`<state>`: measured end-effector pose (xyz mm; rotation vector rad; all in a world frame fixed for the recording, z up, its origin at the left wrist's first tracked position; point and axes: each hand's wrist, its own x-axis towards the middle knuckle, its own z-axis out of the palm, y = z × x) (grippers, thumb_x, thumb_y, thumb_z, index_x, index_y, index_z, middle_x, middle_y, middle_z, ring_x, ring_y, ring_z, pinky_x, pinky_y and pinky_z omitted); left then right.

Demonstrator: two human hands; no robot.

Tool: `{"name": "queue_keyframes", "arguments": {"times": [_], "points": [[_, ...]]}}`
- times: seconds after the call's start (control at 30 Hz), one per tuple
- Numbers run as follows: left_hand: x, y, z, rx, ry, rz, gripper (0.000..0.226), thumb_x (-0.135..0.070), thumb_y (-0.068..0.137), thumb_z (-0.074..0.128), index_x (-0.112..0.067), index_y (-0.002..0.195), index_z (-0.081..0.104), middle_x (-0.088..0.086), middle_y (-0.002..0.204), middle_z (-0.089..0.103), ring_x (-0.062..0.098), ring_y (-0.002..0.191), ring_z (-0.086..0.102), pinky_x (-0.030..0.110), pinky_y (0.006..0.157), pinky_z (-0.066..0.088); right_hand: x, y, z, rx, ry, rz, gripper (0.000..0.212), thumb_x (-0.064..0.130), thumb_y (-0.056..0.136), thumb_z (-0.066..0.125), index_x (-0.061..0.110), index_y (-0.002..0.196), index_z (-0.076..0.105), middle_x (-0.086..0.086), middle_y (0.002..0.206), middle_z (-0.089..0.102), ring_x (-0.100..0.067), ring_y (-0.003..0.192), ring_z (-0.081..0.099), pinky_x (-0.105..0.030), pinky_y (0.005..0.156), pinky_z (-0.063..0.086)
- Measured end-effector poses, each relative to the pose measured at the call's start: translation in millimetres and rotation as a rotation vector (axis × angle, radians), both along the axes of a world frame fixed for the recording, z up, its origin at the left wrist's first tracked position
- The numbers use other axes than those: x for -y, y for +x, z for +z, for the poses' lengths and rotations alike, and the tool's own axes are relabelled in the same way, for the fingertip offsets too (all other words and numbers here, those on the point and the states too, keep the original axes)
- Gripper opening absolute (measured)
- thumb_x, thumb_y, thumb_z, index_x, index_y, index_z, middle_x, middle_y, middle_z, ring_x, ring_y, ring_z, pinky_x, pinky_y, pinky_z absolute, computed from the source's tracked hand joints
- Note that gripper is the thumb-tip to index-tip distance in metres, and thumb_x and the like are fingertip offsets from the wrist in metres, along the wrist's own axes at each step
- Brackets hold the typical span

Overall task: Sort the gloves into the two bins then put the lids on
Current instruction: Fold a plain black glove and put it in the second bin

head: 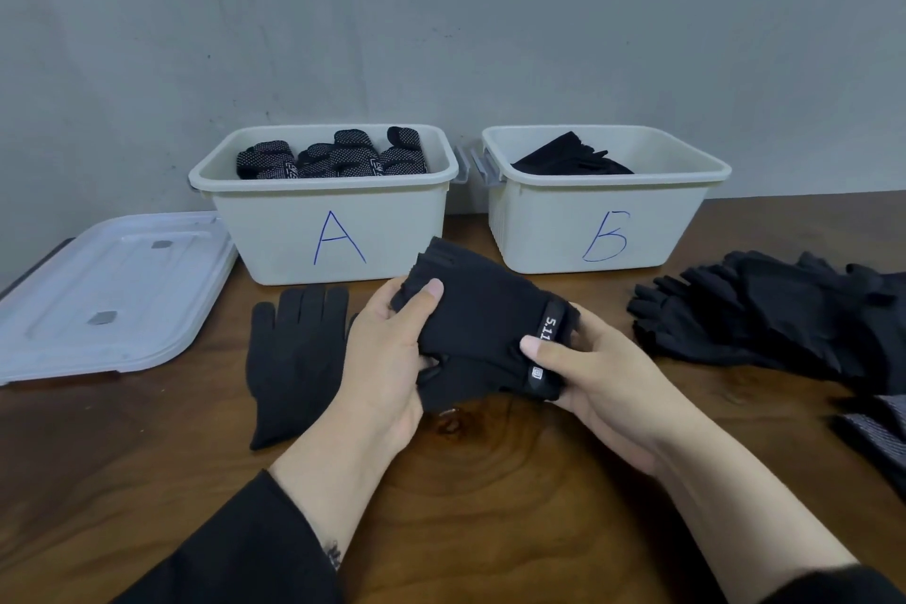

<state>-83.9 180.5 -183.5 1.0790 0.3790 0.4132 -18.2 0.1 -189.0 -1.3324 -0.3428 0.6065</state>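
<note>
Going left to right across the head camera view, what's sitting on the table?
Lid → flat glove → bin A → held glove → bin B → glove pile.

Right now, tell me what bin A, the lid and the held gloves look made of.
Bin A: matte cream plastic, by its moulded rim. Lid: translucent, frosted plastic; the table shows faintly through. Held gloves: black, soft fabric, probably knit or fleece, with a rubbery-looking "5.11" tab; exact fibre unclear.
</note>
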Motion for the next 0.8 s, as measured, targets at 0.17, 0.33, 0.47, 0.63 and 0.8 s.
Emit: {"name": "queue_keyframes", "arguments": {"times": [0.17, 0.33, 0.47, 0.63, 0.8], "points": [[5.2, 6.3, -3.0, 0.071, 0.103, 0.038, 0.021, -0.021, 0.097, 0.063, -0.019, 0.117, 0.066, 0.000, 0.109, 0.075, 0.018, 0.103, 0.071, 0.046, 0.091, 0.057, 0.4, 2.4, 6.6, 0.066, 0.001, -0.219, 0.039, 0.002, 0.095, 0.064, 0.017, 0.131, 0.063, -0.004, 0.119, 0.074, -0.025, 0.109, 0.071, -0.045, 0.090, 0.059], [8.2, 25.2, -6.5, 0.076, 0.220, 0.041, 0.017, -0.027, 0.099, 0.060, -0.022, 0.113, 0.069, -0.001, 0.110, 0.074, 0.015, 0.108, 0.069, 0.043, 0.098, 0.054, 22.4, 19.4, 48.6, 0.387, -0.183, -0.460, 0.030, 0.011, 0.091, 0.072, 0.022, 0.119, 0.072, 0.006, 0.103, 0.078, -0.010, 0.095, 0.074, -0.030, 0.085, 0.059], [4.9, 48.4, -5.8, 0.084, 0.369, 0.048, 0.018, -0.027, 0.103, 0.052, -0.023, 0.112, 0.066, -0.007, 0.107, 0.075, 0.007, 0.104, 0.069, 0.037, 0.096, 0.056, 47.6, 53.0, 109.3, 0.598, -0.237, -0.485, 0.026, 0.014, 0.091, 0.073, 0.024, 0.114, 0.073, 0.002, 0.104, 0.078, -0.019, 0.099, 0.074, -0.049, 0.100, 0.053], [-0.5, 76.7, -13.1, 0.002, 0.575, 0.000, 0.018, -0.037, 0.101, 0.052, -0.041, 0.113, 0.064, -0.019, 0.112, 0.069, -0.001, 0.109, 0.062, 0.037, 0.102, 0.051, 60.7, 108.0, 198.7, 0.814, -0.377, -0.522, 0.017, 0.016, 0.088, 0.076, 0.025, 0.102, 0.073, -0.002, 0.102, 0.076, -0.024, 0.098, 0.074, -0.042, 0.093, 0.058], [-4.4, 92.9, -13.1, -0.029, 0.676, -0.016, 0.016, -0.037, 0.100, 0.051, -0.046, 0.109, 0.061, -0.021, 0.109, 0.068, -0.003, 0.106, 0.061, 0.030, 0.100, 0.050, 32.1, 165.9, 231.8, 0.858, -0.536, -0.531, 0.022, 0.011, 0.088, 0.074, 0.014, 0.111, 0.072, -0.011, 0.103, 0.071, -0.029, 0.092, 0.072, -0.036, 0.084, 0.061]]}}
